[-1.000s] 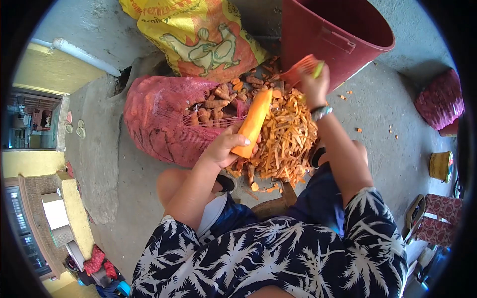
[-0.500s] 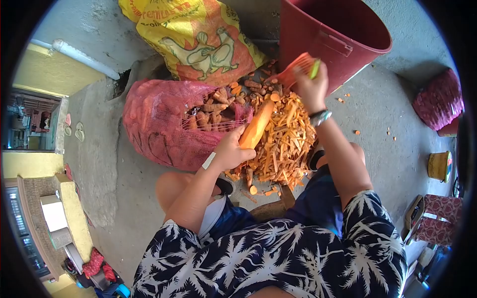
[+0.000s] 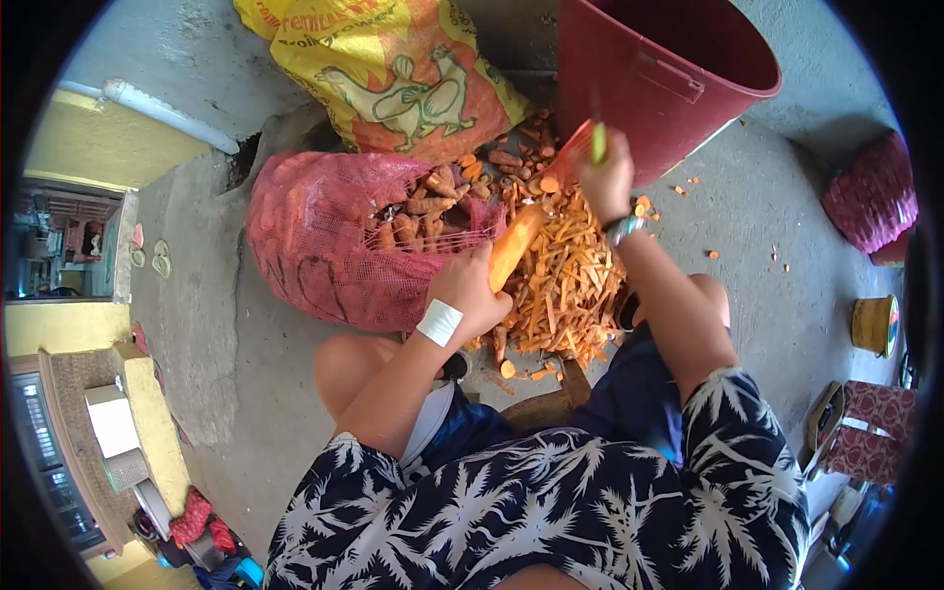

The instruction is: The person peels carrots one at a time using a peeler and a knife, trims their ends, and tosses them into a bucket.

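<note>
My left hand [image 3: 470, 297] is wrapped round the lower end of a large peeled carrot [image 3: 514, 251], which points up and away from me. A wide white patch is on the left wrist. My right hand [image 3: 605, 177] is closed on a green-handled peeling blade [image 3: 599, 144]; motion blurs its thin blade, so its exact shape is unclear. That hand is raised beyond the carrot, apart from it, near the red bucket. Under both hands lies a heap of orange carrot peelings [image 3: 565, 300]. Unpeeled carrots [image 3: 430, 206] show through the torn opening of a red mesh sack [image 3: 320, 246].
A tall red bucket [image 3: 629, 98] stands at the far right of the heap, with a red slatted plastic piece [image 3: 573, 152] beside it. A yellow printed sack [image 3: 393, 79] leans at the back. Carrot bits dot the concrete floor [image 3: 737, 315]; a yellow pail [image 3: 872, 326] sits right.
My right hand has shifted slightly down and left, and the blade has turned upright. My left hand has rolled and moved a little, tilting the carrot. The whole view has shifted slightly.
</note>
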The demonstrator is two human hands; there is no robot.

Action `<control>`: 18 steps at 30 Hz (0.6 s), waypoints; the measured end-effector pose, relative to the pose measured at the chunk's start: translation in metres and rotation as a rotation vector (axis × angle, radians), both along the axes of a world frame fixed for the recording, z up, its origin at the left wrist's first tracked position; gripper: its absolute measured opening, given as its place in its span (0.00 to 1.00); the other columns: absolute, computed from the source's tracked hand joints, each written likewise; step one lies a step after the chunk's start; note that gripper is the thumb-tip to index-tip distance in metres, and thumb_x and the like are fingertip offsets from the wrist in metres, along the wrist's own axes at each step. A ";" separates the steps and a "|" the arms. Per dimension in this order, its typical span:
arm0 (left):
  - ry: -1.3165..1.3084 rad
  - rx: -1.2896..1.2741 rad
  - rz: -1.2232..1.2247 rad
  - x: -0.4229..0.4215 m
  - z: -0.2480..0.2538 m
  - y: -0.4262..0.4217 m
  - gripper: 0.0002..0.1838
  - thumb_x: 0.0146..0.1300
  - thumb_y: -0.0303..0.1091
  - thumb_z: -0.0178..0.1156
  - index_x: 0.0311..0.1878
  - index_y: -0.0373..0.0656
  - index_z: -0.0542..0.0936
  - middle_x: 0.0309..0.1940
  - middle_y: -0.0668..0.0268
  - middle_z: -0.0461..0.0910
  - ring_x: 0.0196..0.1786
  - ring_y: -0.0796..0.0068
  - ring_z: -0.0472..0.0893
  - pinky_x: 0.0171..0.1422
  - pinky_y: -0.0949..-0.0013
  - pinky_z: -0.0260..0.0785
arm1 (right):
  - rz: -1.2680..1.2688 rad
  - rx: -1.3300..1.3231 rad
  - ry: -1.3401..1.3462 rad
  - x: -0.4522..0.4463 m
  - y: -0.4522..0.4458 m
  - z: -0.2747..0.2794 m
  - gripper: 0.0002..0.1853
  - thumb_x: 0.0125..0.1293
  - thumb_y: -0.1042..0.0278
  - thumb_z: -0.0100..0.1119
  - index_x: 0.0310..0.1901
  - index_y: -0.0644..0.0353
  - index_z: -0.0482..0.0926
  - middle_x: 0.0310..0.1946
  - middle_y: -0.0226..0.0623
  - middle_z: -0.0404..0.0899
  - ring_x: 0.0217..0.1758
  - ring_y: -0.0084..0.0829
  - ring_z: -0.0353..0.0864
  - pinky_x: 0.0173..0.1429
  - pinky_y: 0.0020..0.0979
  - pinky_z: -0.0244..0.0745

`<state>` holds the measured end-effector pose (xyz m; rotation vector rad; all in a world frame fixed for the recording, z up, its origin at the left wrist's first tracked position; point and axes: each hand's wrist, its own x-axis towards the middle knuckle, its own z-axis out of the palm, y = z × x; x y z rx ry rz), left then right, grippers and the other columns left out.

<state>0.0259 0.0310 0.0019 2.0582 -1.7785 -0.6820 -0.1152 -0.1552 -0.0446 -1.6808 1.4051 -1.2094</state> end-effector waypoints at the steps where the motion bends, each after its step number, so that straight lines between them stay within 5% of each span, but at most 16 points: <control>1: -0.066 -0.011 0.003 -0.003 0.003 0.003 0.29 0.42 0.35 0.60 0.49 0.31 0.69 0.35 0.49 0.77 0.39 0.52 0.78 0.43 0.58 0.72 | -0.125 0.014 -0.001 -0.010 -0.026 -0.006 0.17 0.53 0.74 0.62 0.44 0.64 0.70 0.34 0.44 0.79 0.32 0.33 0.81 0.33 0.31 0.78; 3: -0.183 0.032 0.016 -0.005 0.012 0.004 0.29 0.43 0.33 0.61 0.49 0.31 0.67 0.37 0.50 0.76 0.38 0.54 0.79 0.43 0.59 0.73 | -0.224 0.181 -0.147 -0.013 -0.037 0.008 0.17 0.53 0.75 0.62 0.45 0.64 0.70 0.33 0.42 0.79 0.31 0.32 0.81 0.32 0.28 0.78; 7: -0.173 0.011 0.078 -0.005 0.010 0.000 0.26 0.41 0.29 0.60 0.48 0.38 0.69 0.35 0.50 0.75 0.38 0.50 0.76 0.41 0.55 0.71 | 0.084 -0.212 -0.048 0.010 0.016 0.003 0.20 0.49 0.72 0.67 0.44 0.64 0.71 0.34 0.42 0.79 0.32 0.38 0.81 0.36 0.36 0.76; 10: -0.315 0.000 -0.026 -0.005 0.011 0.004 0.30 0.42 0.30 0.62 0.51 0.32 0.66 0.35 0.51 0.75 0.35 0.55 0.79 0.39 0.61 0.73 | -0.225 0.110 0.052 -0.017 -0.036 -0.009 0.20 0.49 0.71 0.64 0.45 0.63 0.71 0.35 0.45 0.78 0.38 0.38 0.80 0.43 0.35 0.73; 12: -0.352 -0.218 0.003 -0.002 0.012 0.006 0.30 0.41 0.30 0.63 0.50 0.33 0.65 0.35 0.51 0.75 0.34 0.55 0.78 0.38 0.61 0.73 | -0.353 0.096 -0.011 -0.035 -0.057 0.003 0.19 0.50 0.71 0.64 0.45 0.62 0.71 0.35 0.43 0.79 0.36 0.36 0.80 0.42 0.34 0.74; 16: -0.340 -0.232 0.050 0.006 0.008 0.004 0.29 0.42 0.28 0.61 0.50 0.33 0.64 0.35 0.52 0.73 0.34 0.58 0.78 0.39 0.61 0.72 | -0.133 -0.007 -0.055 -0.024 -0.025 0.015 0.21 0.51 0.70 0.64 0.46 0.64 0.70 0.34 0.41 0.78 0.35 0.33 0.79 0.41 0.31 0.74; 18: 0.342 -0.215 0.237 0.011 -0.003 0.003 0.27 0.43 0.25 0.58 0.51 0.33 0.64 0.37 0.53 0.74 0.37 0.60 0.78 0.39 0.62 0.72 | -0.102 -0.049 -0.050 -0.026 -0.025 0.016 0.21 0.51 0.69 0.65 0.46 0.66 0.70 0.34 0.41 0.78 0.36 0.31 0.79 0.40 0.29 0.73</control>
